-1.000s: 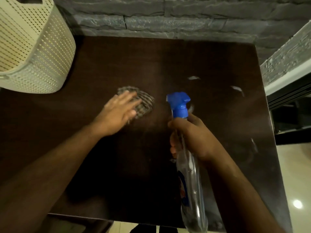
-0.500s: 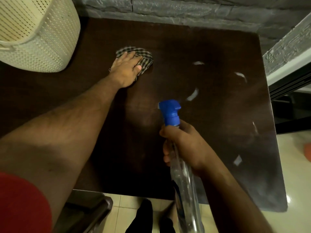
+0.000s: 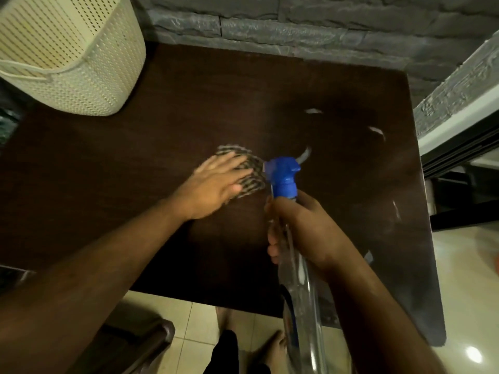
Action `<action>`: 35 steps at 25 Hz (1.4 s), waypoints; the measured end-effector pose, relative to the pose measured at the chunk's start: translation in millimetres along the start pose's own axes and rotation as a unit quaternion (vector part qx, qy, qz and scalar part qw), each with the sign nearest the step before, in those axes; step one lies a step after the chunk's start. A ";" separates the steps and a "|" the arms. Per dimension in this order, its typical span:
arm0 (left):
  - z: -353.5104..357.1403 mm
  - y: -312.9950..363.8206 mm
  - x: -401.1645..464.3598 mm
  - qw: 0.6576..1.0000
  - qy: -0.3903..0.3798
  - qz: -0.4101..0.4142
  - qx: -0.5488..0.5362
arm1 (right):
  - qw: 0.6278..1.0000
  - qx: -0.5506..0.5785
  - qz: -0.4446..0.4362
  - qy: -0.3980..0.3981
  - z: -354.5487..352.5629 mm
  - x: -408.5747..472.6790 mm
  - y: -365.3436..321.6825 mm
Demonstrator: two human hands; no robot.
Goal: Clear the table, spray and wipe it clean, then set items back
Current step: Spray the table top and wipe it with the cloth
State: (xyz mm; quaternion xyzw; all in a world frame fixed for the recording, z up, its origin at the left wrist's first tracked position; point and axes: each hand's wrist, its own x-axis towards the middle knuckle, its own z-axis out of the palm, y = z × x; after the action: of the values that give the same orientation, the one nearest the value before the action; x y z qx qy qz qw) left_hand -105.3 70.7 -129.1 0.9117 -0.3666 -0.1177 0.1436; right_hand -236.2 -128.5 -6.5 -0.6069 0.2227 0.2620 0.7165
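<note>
On table [image 3: 135,163], cream basket [image 3: 67,52]; clear spray bottle [image 3: 299,279] in right hand [image 3: 305,228].

Left hand [image 3: 213,186] presses a checked cloth [image 3: 249,171] on the table [image 3: 162,125]; right hand [image 3: 305,228] grips a spray bottle [image 3: 299,287].

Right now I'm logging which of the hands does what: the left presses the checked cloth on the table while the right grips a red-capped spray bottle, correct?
Not quite: the head view shows the spray bottle has a blue cap, not red. The rest stands.

Dim, motion-blurred, wide-angle edge distortion
</note>
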 end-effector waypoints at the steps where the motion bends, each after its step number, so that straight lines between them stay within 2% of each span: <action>1: -4.5 -16.3 -4.5 1.000 0.003 -0.011 0.006 | 1.000 -0.002 -0.003 0.004 -3.0 -0.3 -2.3; 3: -18.6 -52.0 18.1 0.992 0.017 -0.120 0.031 | 1.000 -0.008 -0.017 0.010 -5.1 -2.2 -5.3; 5: -31.4 -51.5 55.3 0.979 0.021 -0.201 0.035 | 0.999 -0.016 -0.035 0.024 -6.1 -0.5 -8.6; 7: -20.2 -10.4 58.7 0.988 0.019 -0.152 0.030 | 0.998 -0.027 -0.055 0.032 -7.7 1.8 -13.4; 9: 3.5 31.5 1.5 0.999 -0.015 -0.031 0.004 | 0.997 -0.036 -0.057 0.020 -10.3 -0.3 -17.0; 11: 7.8 23.5 -60.0 0.999 -0.012 0.033 -0.009 | 0.998 -0.034 -0.044 0.010 -14.8 -4.8 -16.6; 12: 1.6 0.5 -64.5 1.000 0.003 0.014 0.001 | 0.998 -0.036 -0.041 0.013 -16.3 -6.4 -14.8; 14: -17.1 -49.4 -26.9 0.991 0.034 -0.125 0.031 | 0.998 -0.040 -0.039 0.020 -15.5 -5.1 -12.6; 15: -29.4 -58.9 2.7 0.982 0.043 -0.184 0.029 | 0.998 -0.037 -0.038 0.021 -13.5 -3.7 -11.6; 16: -33.7 -49.2 29.4 0.978 0.030 -0.203 0.042 | 0.999 -0.029 -0.037 0.019 -11.8 -1.9 -11.3; 18: -15.0 2.9 44.4 0.990 0.018 -0.131 0.049 | 0.999 -0.012 -0.042 0.015 -6.9 -1.4 -11.3; 20: 12.4 50.9 -1.7 1.000 -0.009 -0.015 0.014 | 0.998 -0.021 -0.056 0.015 -5.3 -5.7 -11.2; 21: 19.9 53.1 -31.9 1.000 -0.007 0.014 -0.008 | 0.998 -0.023 -0.061 0.017 -7.2 -8.7 -10.4; 23: 12.9 22.0 -41.9 1.000 0.009 -0.015 -0.003 | 0.998 -0.015 -0.057 0.026 -13.1 -14.6 -6.9; 25: -6.8 -18.1 5.0 0.992 0.036 -0.124 0.016 | 0.998 -0.012 -0.048 0.033 -15.9 -19.0 -3.9; 27: -21.9 -14.3 46.4 0.979 0.030 -0.199 0.015 | 0.998 -0.012 -0.054 0.026 -13.3 -23.6 -1.8; 29: -3.3 29.6 36.4 0.991 0.028 -0.129 0.016 | 0.998 -0.008 -0.067 0.015 -11.1 -29.0 0.0; 31: 22.8 65.8 -33.9 1.000 0.004 -0.026 -0.010 | 0.997 -0.003 -0.071 0.013 -12.0 -33.8 2.6; 32: 27.4 66.8 -73.1 1.000 -0.009 -0.005 -0.024 | 0.998 -0.005 -0.069 0.012 -13.4 -34.9 4.5; 34: 20.1 32.2 -101.8 0.999 -0.008 -0.026 -0.025 | 0.998 -0.006 -0.061 0.011 -15.8 -37.6 10.7; 35: 9.5 7.6 -91.0 0.998 0.003 -0.070 -0.007 | 0.998 -0.008 -0.060 0.011 -15.0 -39.7 13.5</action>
State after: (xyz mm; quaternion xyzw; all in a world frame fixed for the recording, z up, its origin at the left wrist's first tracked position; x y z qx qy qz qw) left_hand -177.1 127.6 -125.4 0.9344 -0.3007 -0.1269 0.1429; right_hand -275.2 -145.7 6.2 -0.6275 0.1922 0.2135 0.7237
